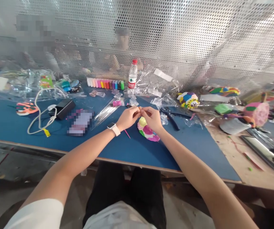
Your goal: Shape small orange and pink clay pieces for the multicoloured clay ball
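My left hand (pixel 129 117) and my right hand (pixel 152 117) meet above the blue table mat (pixel 117 146). The fingertips of both are pinched together around something tiny, perhaps orange, that is too small to make out. Just below my right hand lies a multicoloured clay piece (pixel 149 133) in pink, purple, green and white, with a pale yellow ball at its top, partly covered by that hand. A thin pink stick (pixel 127 134) rests beside my left wrist. Black-handled pliers (pixel 172 121) lie to the right of my right hand.
Behind the hands stand a water bottle (pixel 132 78) and a row of coloured clay sticks (pixel 105 84). Left are thin wires (pixel 107 111), a phone (pixel 80 123), a black box (pixel 62 108) and a white cable (pixel 40 109). A yellow-maned clay figure (pixel 188 100) sits right.
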Action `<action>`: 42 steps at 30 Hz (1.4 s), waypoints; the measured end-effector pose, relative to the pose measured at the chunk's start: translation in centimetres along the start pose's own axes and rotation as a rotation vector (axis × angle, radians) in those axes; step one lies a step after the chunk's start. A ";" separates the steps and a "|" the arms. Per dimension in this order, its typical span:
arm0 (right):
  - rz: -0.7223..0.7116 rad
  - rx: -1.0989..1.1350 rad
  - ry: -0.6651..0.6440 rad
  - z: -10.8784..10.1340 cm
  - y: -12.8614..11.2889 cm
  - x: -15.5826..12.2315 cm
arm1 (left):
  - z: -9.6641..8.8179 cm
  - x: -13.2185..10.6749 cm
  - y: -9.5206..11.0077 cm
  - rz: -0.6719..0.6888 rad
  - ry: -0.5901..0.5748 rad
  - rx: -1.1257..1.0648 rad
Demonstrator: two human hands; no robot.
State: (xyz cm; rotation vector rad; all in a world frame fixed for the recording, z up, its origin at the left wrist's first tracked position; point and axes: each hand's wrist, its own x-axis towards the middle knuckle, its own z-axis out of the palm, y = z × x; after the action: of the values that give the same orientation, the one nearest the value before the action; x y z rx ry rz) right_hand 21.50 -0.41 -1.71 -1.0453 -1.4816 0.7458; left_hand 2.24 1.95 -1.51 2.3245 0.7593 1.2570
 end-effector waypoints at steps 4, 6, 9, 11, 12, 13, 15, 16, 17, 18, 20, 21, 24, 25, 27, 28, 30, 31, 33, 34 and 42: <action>-0.033 -0.035 -0.004 0.1 -0.4 -0.3 | -0.1 -0.2 0.6 -0.031 0.016 -0.056; -0.101 -0.058 -0.017 0.0 -0.9 -0.4 | -0.3 -0.1 1.1 -0.078 0.057 -0.128; -0.283 -0.185 -0.101 -0.2 -1.6 -0.6 | -0.7 0.2 1.7 -0.140 0.114 -0.293; -0.356 -0.284 -0.139 -0.3 -1.7 -0.6 | -0.9 0.4 1.8 -0.158 0.134 -0.390; -0.365 -0.314 -0.141 -0.3 -1.7 -0.5 | -1.0 0.5 1.7 -0.168 0.145 -0.426; -0.364 -0.334 -0.132 -0.4 -1.6 -0.5 | -1.1 0.6 1.7 -0.184 0.155 -0.454; -0.364 -0.360 -0.106 -0.5 -1.4 -0.3 | -1.1 0.7 1.4 -0.227 0.163 -0.501; -0.371 -0.376 -0.093 -0.7 -1.3 -0.2 | -1.1 0.7 1.3 -0.252 0.164 -0.521; -0.381 -0.400 -0.082 -0.8 -1.2 -0.1 | -1.0 0.7 1.1 -0.276 0.163 -0.533; -0.394 -0.431 -0.071 -1.0 -1.1 0.0 | -1.0 0.7 0.9 -0.297 0.161 -0.534; -0.417 -0.499 -0.058 -1.3 -1.0 0.2 | -0.8 0.6 0.5 -0.326 0.151 -0.514; -0.427 -0.530 -0.057 -1.5 -1.1 0.2 | -0.7 0.5 0.3 -0.334 0.139 -0.506; -0.453 -0.572 -0.061 -1.6 -1.3 0.3 | -0.6 0.4 0.0 -0.343 0.090 -0.535; -0.459 -0.574 -0.063 -1.6 -1.4 0.2 | -0.7 0.4 0.0 -0.344 0.080 -0.553; -0.458 -0.571 -0.063 -1.5 -1.7 0.1 | -0.7 0.4 0.0 -0.341 0.075 -0.579; -0.451 -0.569 -0.061 -1.4 -1.8 0.0 | -0.7 0.4 0.0 -0.340 0.076 -0.586; -0.438 -0.571 -0.059 -1.4 -2.0 0.0 | -0.7 0.4 0.0 -0.343 0.078 -0.593; -0.435 -0.575 -0.059 -1.4 -2.1 -0.1 | -0.7 0.4 0.0 -0.347 0.079 -0.596; -0.432 -0.586 -0.062 -1.4 -2.1 -0.1 | -0.5 0.4 -0.1 -0.356 0.080 -0.599; -0.429 -0.591 -0.066 -1.4 -2.0 -0.1 | -0.5 0.4 -0.1 -0.360 0.080 -0.599; -0.357 -0.456 0.087 -0.7 -3.2 -0.5 | -0.8 0.4 0.1 -0.287 0.157 -0.444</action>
State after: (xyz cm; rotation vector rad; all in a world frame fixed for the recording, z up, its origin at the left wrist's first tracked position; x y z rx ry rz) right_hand 21.52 -2.22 1.06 -1.0858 -1.7433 0.1066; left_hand 1.74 2.17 -0.80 1.7157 0.7426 1.3272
